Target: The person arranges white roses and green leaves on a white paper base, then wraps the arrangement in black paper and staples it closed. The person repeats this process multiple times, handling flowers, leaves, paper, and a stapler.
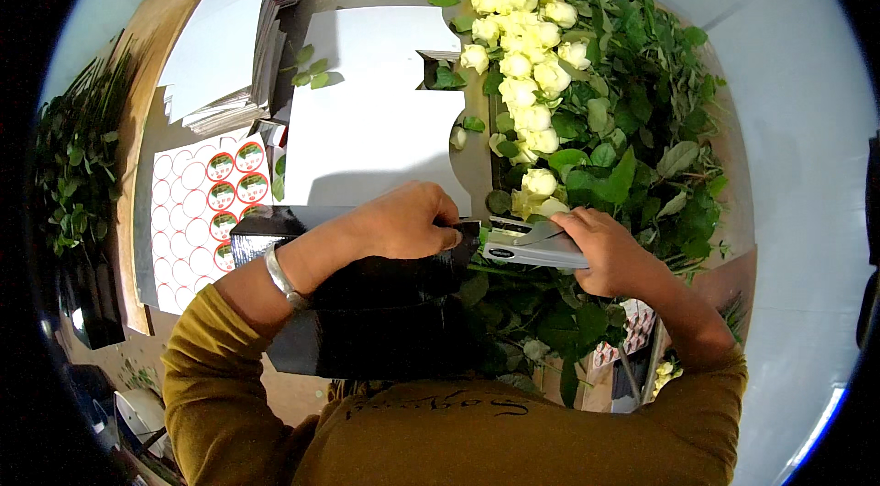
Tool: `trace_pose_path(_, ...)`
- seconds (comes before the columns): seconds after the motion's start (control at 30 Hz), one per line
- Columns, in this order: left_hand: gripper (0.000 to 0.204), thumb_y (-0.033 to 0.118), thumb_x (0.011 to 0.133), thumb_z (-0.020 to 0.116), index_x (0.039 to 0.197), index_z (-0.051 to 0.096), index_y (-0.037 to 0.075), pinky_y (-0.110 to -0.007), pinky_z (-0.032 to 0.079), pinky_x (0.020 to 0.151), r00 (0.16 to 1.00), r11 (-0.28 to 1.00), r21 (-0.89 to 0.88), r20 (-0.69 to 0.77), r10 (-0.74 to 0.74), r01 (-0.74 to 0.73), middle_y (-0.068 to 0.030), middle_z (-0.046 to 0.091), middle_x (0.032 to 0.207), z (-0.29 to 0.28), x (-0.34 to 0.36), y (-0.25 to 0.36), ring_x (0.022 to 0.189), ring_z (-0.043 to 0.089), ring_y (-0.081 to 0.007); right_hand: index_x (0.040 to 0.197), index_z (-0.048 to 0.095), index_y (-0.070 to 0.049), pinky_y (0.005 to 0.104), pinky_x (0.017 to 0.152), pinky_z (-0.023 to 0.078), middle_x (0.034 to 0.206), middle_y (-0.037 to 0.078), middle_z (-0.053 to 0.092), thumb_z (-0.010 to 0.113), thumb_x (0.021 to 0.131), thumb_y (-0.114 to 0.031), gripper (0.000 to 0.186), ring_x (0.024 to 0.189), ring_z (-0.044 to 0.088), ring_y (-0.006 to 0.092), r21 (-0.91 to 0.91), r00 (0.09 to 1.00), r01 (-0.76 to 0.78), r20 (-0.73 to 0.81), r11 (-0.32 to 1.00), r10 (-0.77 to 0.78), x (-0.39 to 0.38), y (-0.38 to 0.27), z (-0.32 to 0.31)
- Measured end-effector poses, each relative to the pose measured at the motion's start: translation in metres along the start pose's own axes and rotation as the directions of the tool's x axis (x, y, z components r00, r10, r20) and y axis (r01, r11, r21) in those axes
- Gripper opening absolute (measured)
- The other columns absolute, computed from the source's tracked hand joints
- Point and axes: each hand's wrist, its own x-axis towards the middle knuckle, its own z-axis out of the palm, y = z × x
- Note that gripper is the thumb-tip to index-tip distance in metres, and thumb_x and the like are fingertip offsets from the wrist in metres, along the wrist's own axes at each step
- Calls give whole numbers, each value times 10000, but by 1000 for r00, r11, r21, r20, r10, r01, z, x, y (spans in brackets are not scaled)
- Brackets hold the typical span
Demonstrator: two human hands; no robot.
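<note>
The right hand (603, 253) grips a grey stapler (541, 248) — left hand (403, 220) pinches black wrapping (380, 286).

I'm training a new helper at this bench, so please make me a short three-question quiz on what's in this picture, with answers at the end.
1. What tool does the right hand grip?
2. True or false: the sheet of round stickers lies to the left of the pale yellow roses.
3. Choose one. The glossy piece beneath the left hand is:
a) white
b) black
c) red

Key:
1. A grey stapler.
2. True.
3. b
</note>
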Motion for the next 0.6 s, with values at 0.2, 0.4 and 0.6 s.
trace_pose_path(0.2,253,206,797,630,880,662,-31,-377,479,705,997,998,23,50,-51,50,-203,633,789,-4,-1,6,752,621,-297,1245,413,79,437,886,398,1085,220,500,656,615,-36,685,1012,495,382,-65,998,63,22,996,-62,10,-9,-10)
trace_pose_path(0.4,258,207,771,604,899,682,-3,-414,484,751,1000,1000,-22,-1,13,-13,-221,641,797,1,-1,-3,801,624,-364,1245,409,91,438,885,402,1066,228,492,658,627,-31,678,999,499,388,-32,994,85,79,996,-82,11,-15,-19)
trace_pose_path(0.6,252,189,769,611,916,686,-1,-402,490,758,1000,999,-34,-6,4,-4,-215,652,812,2,-1,-2,815,631,-353,1201,434,62,435,839,429,1002,207,513,689,659,-88,617,954,523,391,-59,966,257,-22,965,-258,20,-7,-6)
